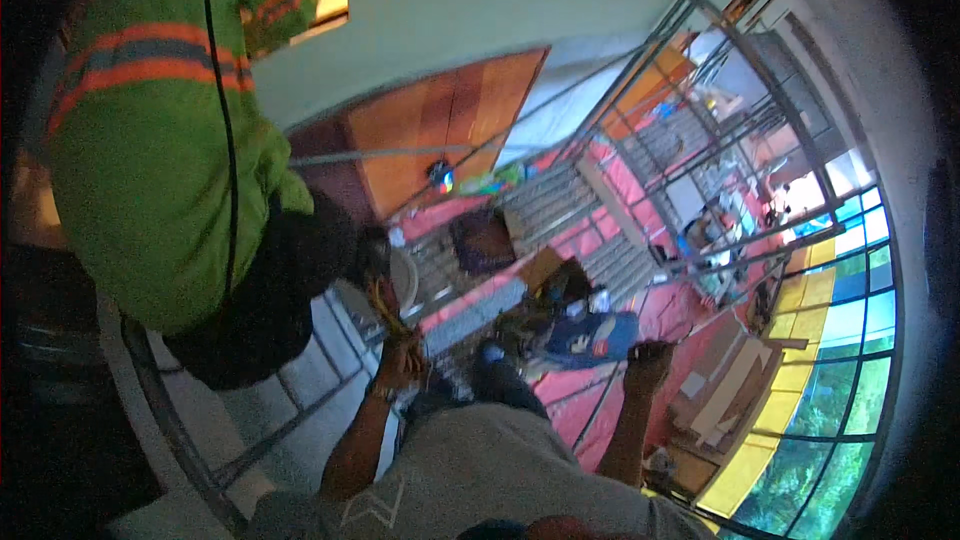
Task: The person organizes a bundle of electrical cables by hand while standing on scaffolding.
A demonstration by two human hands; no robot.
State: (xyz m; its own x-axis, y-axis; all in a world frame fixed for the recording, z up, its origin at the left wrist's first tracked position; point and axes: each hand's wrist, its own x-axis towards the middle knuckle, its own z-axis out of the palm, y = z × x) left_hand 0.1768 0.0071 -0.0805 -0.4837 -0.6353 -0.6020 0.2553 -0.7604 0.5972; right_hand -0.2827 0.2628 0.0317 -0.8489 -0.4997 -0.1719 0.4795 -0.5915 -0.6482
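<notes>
Head view: left hand [402, 362] curled at yellowish strands [384, 304], right hand [649, 362] curled beside blue fabric [610, 332]; holds unclear; green-shirted co-worker [160, 170] crowds the left, scaffold poles [641, 62] ahead.

To your left you have a person [150, 210] in a green and orange shirt [140, 270]; ahead, a brown wooden panel [490, 115] stands along a pale wall [430, 5]. On your right lies cardboard [735, 390], near a yellow wall strip [757, 462] beside a barred window [830, 415].

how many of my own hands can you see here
2: your left hand near the yellowish strands, your right hand beside the dark blue item. Neither is hidden.
</notes>
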